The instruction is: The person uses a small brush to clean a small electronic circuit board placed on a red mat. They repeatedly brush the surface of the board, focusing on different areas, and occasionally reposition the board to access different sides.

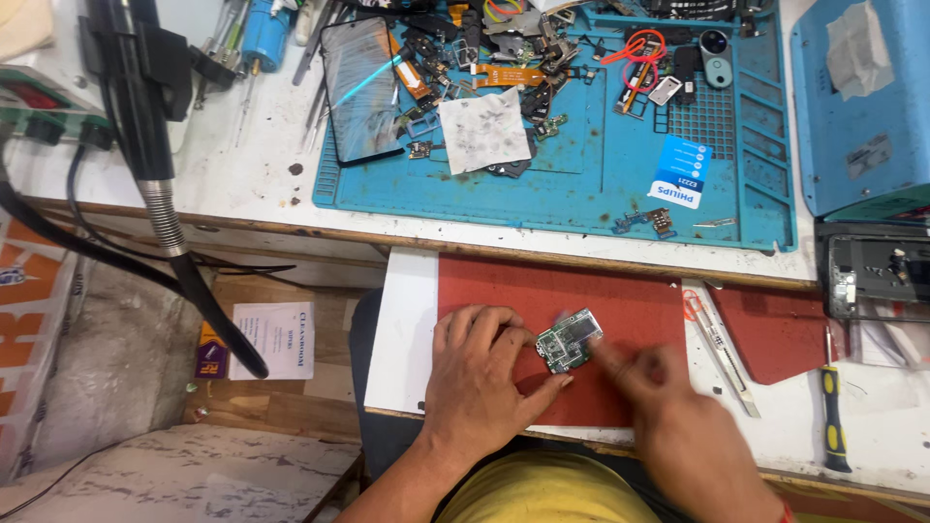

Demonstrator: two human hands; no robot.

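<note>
1. I see the left hand lying flat on the red mat. Its fingers are spread and its fingertips and thumb press on the edge of a small green circuit board. The hand is not closed around the board; it only pins it down on the mat.

2. The circuit board lies on the red mat, near the middle of the pull-out shelf in front of me, between both hands. One half of it carries a light, shiny cover.

3. The right hand is blurred. One finger points to the right edge of the board and seems to touch it. I cannot tell if this hand pinches something small or is empty.

4. In my judgement, the work goes well if the left hand keeps the board steady with light pressure at the edges only, not on the small parts.

5. The right hand should work slowly, so that nothing is bent or scratched.

6. Metal tweezers lie just beside the mat on the right, and a screwdriver with yellow and black handle lies further right. Both are within easy reach.

7. The blue work mat above holds many loose parts and a phone screen, well apart from the board.
</note>
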